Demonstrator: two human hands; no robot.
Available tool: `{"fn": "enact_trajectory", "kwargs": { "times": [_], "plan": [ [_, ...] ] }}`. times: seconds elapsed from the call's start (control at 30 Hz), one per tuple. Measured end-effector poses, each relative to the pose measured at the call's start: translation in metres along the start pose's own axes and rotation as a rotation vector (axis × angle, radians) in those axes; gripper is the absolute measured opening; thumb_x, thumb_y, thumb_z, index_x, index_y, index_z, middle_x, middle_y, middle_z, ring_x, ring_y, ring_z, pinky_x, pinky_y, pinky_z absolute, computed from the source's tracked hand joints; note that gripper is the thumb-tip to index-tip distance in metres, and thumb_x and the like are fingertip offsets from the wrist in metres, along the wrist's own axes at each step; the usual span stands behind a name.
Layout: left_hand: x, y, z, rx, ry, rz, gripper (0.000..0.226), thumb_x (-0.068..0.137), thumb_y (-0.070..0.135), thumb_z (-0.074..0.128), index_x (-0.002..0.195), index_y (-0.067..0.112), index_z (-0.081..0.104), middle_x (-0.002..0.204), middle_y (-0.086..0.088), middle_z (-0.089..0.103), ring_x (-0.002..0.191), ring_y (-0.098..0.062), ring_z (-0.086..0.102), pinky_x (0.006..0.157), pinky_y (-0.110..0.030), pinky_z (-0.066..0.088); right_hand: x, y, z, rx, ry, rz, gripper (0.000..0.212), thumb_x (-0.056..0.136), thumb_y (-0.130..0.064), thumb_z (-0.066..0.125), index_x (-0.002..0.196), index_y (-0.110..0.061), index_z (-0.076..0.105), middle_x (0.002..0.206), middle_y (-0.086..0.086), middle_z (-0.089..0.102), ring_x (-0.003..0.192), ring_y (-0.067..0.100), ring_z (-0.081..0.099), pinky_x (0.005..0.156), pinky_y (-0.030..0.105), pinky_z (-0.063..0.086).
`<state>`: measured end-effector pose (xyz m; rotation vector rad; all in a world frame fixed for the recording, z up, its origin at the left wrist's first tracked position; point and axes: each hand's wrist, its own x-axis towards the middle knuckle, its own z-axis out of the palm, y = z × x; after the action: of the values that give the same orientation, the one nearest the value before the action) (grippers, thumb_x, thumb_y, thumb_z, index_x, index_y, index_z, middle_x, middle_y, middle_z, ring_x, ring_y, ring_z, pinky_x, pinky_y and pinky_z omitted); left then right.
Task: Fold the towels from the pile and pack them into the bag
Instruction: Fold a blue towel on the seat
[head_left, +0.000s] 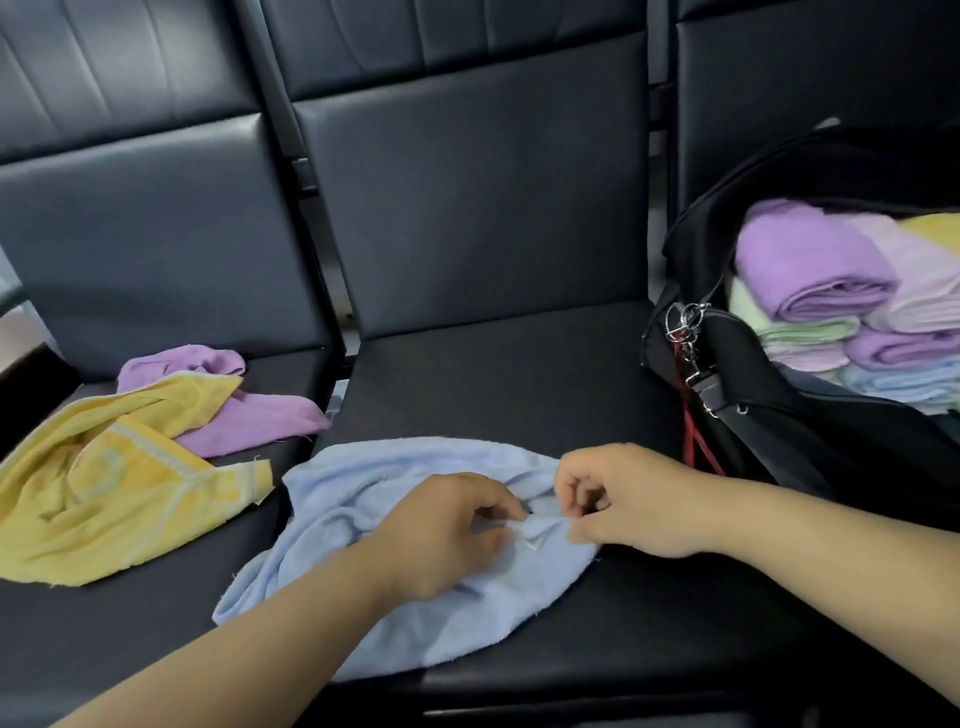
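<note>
The crumpled light blue towel (405, 561) lies under my left hand (441, 535) and right hand (628, 499), both pinching one small fold between them.

- Three loose towels before you: one yellow towel (104, 483), one purple towel (254, 421), one light blue towel (415, 618).
- One black bag (779, 447), holding at least six folded towels (810, 270).
- Three black seats (493, 395).

The bag (779, 441) (with its folded towels (810, 270)) is cut off at the right edge.
</note>
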<state>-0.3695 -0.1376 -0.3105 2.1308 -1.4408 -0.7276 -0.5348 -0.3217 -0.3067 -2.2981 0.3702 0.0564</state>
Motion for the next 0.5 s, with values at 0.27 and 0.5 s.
{"fn": "enact_trajectory", "kwargs": {
  "times": [0.27, 0.5],
  "plan": [
    [0.003, 0.03, -0.043, -0.467, 0.256, -0.006, 0.021, 0.097, 0.008, 0.061, 0.09, 0.02, 0.076, 0.089, -0.006, 0.076, 0.078, -0.013, 0.064, 0.075, -0.037, 0.052, 0.004, -0.032, -0.033, 0.395, 0.155, -0.085, 0.016, 0.09, 0.0, 0.069, 0.09, -0.015, 0.063, 0.073, -0.005, 0.061, 0.066, 0.012, 0.051, 0.065, 0.03, 0.043],
    [-0.015, 0.056, -0.084, -0.574, 0.144, 0.104, 0.009, 0.085, 0.015, 0.08, 0.092, 0.017, 0.076, 0.091, -0.003, 0.075, 0.082, -0.013, 0.069, 0.071, -0.026, 0.053, 0.003, -0.062, -0.04, 0.54, 0.144, -0.159, 0.012, 0.099, -0.003, 0.06, 0.1, -0.015, 0.058, 0.067, -0.018, 0.059, 0.058, -0.002, 0.049, 0.054, 0.012, 0.04]
  ]
}}
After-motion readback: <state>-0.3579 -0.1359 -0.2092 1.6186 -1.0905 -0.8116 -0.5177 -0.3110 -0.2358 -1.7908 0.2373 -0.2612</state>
